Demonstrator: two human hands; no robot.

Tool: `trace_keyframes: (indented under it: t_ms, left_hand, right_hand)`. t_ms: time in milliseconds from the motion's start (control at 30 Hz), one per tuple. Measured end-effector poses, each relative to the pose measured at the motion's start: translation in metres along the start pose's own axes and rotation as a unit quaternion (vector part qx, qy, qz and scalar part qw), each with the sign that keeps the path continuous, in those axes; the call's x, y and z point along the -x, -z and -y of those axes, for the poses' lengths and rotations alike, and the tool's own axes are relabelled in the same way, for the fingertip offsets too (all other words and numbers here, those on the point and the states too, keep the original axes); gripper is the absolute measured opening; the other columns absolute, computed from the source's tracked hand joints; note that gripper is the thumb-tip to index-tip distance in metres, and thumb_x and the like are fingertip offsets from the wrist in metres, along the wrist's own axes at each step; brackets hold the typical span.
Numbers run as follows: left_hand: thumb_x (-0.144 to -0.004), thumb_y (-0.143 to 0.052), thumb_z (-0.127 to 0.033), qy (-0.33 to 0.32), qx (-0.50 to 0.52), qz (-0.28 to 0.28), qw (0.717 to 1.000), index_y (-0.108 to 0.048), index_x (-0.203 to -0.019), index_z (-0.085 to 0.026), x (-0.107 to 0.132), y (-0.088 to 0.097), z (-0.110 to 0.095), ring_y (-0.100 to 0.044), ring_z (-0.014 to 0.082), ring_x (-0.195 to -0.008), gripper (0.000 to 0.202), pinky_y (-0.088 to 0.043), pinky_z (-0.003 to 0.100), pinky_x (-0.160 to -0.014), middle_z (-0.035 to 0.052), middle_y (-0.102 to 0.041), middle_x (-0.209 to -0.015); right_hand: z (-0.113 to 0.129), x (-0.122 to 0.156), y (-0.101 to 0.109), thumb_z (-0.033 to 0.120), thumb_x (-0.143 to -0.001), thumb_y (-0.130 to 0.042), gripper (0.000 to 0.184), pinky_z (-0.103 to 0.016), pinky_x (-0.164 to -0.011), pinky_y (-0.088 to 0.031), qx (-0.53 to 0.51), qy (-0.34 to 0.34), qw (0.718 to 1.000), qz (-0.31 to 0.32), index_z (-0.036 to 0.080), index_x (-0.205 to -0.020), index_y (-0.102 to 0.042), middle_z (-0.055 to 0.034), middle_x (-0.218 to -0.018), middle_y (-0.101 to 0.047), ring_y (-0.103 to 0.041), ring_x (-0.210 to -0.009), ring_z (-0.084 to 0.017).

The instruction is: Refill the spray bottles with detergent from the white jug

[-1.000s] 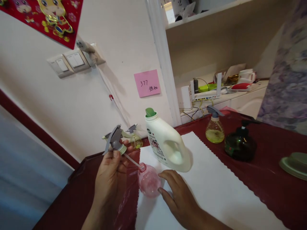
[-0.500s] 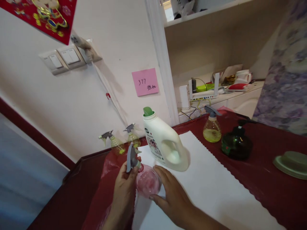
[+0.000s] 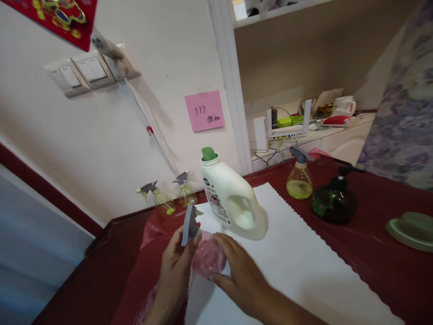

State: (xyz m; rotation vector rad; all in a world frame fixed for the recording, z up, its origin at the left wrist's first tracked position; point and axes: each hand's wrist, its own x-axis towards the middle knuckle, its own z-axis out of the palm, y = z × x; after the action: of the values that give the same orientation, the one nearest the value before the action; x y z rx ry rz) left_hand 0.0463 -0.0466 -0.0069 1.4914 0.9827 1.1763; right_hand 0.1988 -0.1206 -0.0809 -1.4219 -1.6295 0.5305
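Observation:
A pink see-through spray bottle [image 3: 209,256] is between my two hands, over the edge of the white mat [image 3: 284,271]. Its grey spray head [image 3: 190,223] is pinched by my left hand [image 3: 178,253], with the thumb across the collar. My right hand [image 3: 241,275] curves around the right side of the bottle body, fingers above and thumb below. Behind the bottle stands a large cream jug [image 3: 233,198] with a handle and its green spout [image 3: 209,154] showing. The bottle's neck is mostly hidden by my left thumb.
Two yellow spray bottles [image 3: 164,203] stand by the wall at the left. On the right are another yellow spray bottle [image 3: 299,180], a dark green pump bottle [image 3: 334,201] and a pale green dish [image 3: 411,231]. A white router [image 3: 287,132] sits on the shelf.
My left fingers have shifted a little right and the spray head has turned, so the thumb now covers the collar. The right hand has hardly moved; the view has tilted slightly.

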Motion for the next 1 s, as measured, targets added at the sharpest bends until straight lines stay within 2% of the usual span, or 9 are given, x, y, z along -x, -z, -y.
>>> trace_keyframes:
  t_ms: [233,367,467,567,633,700,800,900,1000]
  left_hand:
    - [-0.086,-0.078,-0.050,-0.022,-0.026,0.016,0.999,-0.075,-0.119,-0.029,-0.004,0.001,0.008,-0.068,0.0240,-0.111,0.039,-0.049,0.031,-0.099,0.0040,-0.077,-0.119]
    - [-0.089,-0.075,-0.051,-0.037,-0.019,0.011,0.999,-0.074,-0.125,-0.031,-0.004,0.000,0.016,-0.066,0.0289,-0.122,0.041,-0.047,0.037,-0.108,0.0064,-0.076,-0.125]
    - [-0.089,-0.074,-0.051,-0.036,0.005,0.027,0.999,-0.073,-0.129,-0.031,-0.004,0.001,0.019,-0.065,0.0309,-0.126,0.044,-0.047,0.041,-0.111,0.0081,-0.076,-0.127]
    - [-0.091,-0.073,-0.047,-0.042,0.024,0.055,0.997,-0.071,-0.133,-0.031,-0.005,0.001,0.021,-0.063,0.0309,-0.129,0.044,-0.046,0.042,-0.113,0.0086,-0.073,-0.134]
    - [-0.093,-0.072,-0.045,-0.043,0.041,0.071,0.996,-0.070,-0.134,-0.029,-0.007,0.001,0.022,-0.062,0.0303,-0.130,0.044,-0.045,0.042,-0.113,0.0090,-0.071,-0.136]
    - [-0.093,-0.071,-0.047,-0.035,0.055,0.072,0.995,-0.070,-0.133,-0.026,-0.008,0.002,0.023,-0.063,0.0302,-0.127,0.045,-0.046,0.042,-0.111,0.0099,-0.072,-0.134]
    - [-0.090,-0.074,-0.051,-0.028,0.055,0.049,0.997,-0.075,-0.120,-0.021,-0.010,0.002,0.022,-0.067,0.0296,-0.118,0.042,-0.049,0.039,-0.104,0.0106,-0.076,-0.124]
    - [-0.088,-0.077,-0.051,-0.034,0.066,0.051,0.996,-0.076,-0.112,-0.021,-0.009,0.001,0.018,-0.067,0.0284,-0.114,0.039,-0.050,0.036,-0.101,0.0093,-0.076,-0.119]
    - [-0.087,-0.077,-0.049,-0.034,0.101,0.061,0.992,-0.071,-0.116,-0.023,-0.007,-0.004,0.013,-0.067,0.0280,-0.115,0.040,-0.052,0.037,-0.099,0.0087,-0.074,-0.119]
  right_hand:
    - [0.001,-0.001,0.000,0.016,-0.083,-0.072,0.081,-0.056,-0.124,-0.038,0.001,-0.001,1.000,-0.004,0.012,-0.156,-0.039,-0.0202,-0.160,-0.046,-0.044,-0.148,-0.032]
    - [0.005,0.002,0.003,0.018,-0.086,-0.069,0.077,-0.061,-0.121,-0.040,0.012,0.013,0.999,-0.027,0.014,-0.156,-0.039,-0.0197,-0.161,-0.045,-0.043,-0.150,-0.034]
    - [0.018,-0.004,0.017,0.021,-0.093,-0.061,0.068,-0.059,-0.119,-0.044,0.017,0.062,0.994,-0.090,0.017,-0.156,-0.036,-0.0178,-0.160,-0.046,-0.044,-0.149,-0.030]
    - [0.040,-0.030,0.041,0.024,-0.101,-0.054,0.054,-0.055,-0.119,-0.044,0.055,0.136,0.981,-0.128,0.022,-0.154,-0.042,-0.0154,-0.160,-0.047,-0.045,-0.148,-0.027]
    - [0.055,-0.055,0.056,0.020,-0.101,-0.056,0.051,-0.056,-0.118,-0.043,0.110,0.186,0.970,-0.113,0.021,-0.151,-0.049,-0.0164,-0.162,-0.044,-0.041,-0.149,-0.030]
    - [0.068,-0.080,0.068,0.018,-0.099,-0.061,0.047,-0.055,-0.117,-0.042,0.172,0.216,0.959,-0.070,0.024,-0.145,-0.057,-0.0140,-0.159,-0.049,-0.041,-0.149,-0.031]
    - [0.082,-0.105,0.079,0.024,-0.100,-0.065,0.030,-0.047,-0.101,-0.050,0.257,0.220,0.941,0.016,0.027,-0.129,-0.071,-0.0108,-0.130,-0.070,-0.061,-0.125,-0.028]
    - [0.092,-0.111,0.082,0.033,-0.101,-0.066,0.016,-0.038,-0.081,-0.050,0.290,0.209,0.933,0.046,0.025,-0.107,-0.078,-0.0063,-0.097,-0.074,-0.068,-0.096,-0.024]
    - [0.100,-0.108,0.083,0.034,-0.101,-0.065,0.018,-0.033,-0.070,-0.045,0.312,0.195,0.928,0.065,0.021,-0.097,-0.076,-0.0051,-0.089,-0.074,-0.069,-0.086,-0.023]
